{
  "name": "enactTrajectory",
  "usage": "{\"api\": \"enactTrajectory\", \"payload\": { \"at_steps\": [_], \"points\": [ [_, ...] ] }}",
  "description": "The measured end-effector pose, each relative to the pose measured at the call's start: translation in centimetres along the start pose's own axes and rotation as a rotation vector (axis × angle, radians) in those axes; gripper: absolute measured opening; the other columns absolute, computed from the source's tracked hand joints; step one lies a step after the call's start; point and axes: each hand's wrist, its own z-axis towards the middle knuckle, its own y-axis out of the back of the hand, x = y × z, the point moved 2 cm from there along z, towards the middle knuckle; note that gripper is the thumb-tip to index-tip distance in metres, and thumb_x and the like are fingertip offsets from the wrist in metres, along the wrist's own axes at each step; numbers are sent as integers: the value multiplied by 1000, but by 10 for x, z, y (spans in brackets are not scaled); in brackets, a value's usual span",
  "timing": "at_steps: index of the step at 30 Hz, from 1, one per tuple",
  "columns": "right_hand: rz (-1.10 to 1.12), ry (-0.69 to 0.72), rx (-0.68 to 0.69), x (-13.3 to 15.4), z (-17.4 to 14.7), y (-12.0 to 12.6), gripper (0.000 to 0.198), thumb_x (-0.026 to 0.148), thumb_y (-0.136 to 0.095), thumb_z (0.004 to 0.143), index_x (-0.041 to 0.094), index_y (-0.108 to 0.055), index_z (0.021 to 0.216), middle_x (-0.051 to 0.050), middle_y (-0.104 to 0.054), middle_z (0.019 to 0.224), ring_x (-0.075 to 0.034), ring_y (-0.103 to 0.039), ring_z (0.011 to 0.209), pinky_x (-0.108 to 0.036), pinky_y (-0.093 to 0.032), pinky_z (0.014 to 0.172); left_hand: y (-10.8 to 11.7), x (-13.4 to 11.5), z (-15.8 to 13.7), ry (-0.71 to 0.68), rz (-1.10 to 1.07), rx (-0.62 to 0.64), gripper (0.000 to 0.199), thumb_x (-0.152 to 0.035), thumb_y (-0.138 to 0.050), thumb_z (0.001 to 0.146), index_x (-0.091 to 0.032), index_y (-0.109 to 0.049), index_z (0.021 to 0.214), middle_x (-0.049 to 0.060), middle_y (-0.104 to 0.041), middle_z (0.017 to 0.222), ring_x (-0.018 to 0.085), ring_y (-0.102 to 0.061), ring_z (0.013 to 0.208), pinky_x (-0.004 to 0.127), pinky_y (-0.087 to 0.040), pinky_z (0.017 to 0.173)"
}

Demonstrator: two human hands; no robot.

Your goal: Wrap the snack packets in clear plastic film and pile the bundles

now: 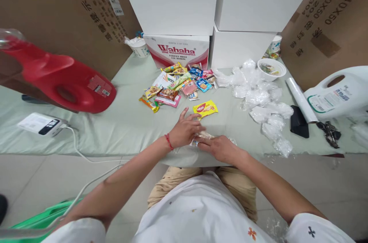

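My left hand (pixel 186 131), with a red cord at the wrist, curls over one end of a small pale snack packet (pixel 204 135) near the table's front edge. From the other side, the fingers of my right hand (pixel 222 148) press on the same packet. Both hands are closed on it and cover much of it, so its print cannot be read. Clear plastic film (pixel 231 141) shows just beyond my right hand. A yellow snack packet (pixel 205 109) lies flat right in front of my left fingers.
A heap of wrapped snacks (pixel 169 91) lies before a Wahaha carton (pixel 181 53). Crumpled clear plastic bundles (pixel 255 95), a white bowl (pixel 271 69), a film roll (pixel 301 99) and a white jug (pixel 340 93) stand right. A red jug (pixel 69 78) and white device (pixel 43 124) are left.
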Motion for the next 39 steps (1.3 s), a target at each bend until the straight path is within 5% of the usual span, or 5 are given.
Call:
{"api": "enactTrajectory", "payload": {
  "at_steps": [9,20,25,31,39],
  "points": [
    [110,-60,-179,15,-55,-37,63,11,-48,97,20,-40,159,-14,-38,166,-28,-61,125,-49,-51,102,-2,4,-101,15,13,-50,39,-12,-51,93,-28,-72,121,3,-77,120,24,-58,128,53,-26,123],
    [361,-258,-449,2,-63,35,32,24,-50,105,25,-68,131,-8,-73,128,-22,-68,113,-39,-56,97,-35,-14,-65,1013,92,-357,30,-42,-75,79,-19,-71,97,18,-64,122,39,-53,121,58,-43,101],
    [275,-85,-379,7,1,-9,40,18,-57,100,25,-63,139,-6,-57,154,-27,-49,144,-51,-43,117,-27,-12,-63,904,88,-360,17,-33,-68,82,-21,-71,94,15,-58,140,41,-40,143,62,-32,115],
    [328,-253,-401,33,16,-45,56,10,-48,99,26,-49,153,-8,-46,162,-28,-37,153,-60,-31,124,-17,-27,-46,803,-224,-321,16,-29,-55,93,-22,-68,87,3,-71,81,19,-66,76,32,-53,75],
    [735,-286,-653,-5,-37,-31,54,19,-50,100,28,-49,152,-9,-57,152,-24,-42,150,-50,-41,120,-61,-71,-31,455,-33,-374,28,-28,-51,103,-21,-69,123,11,-72,125,27,-64,118,43,-53,97]
  ]
}}
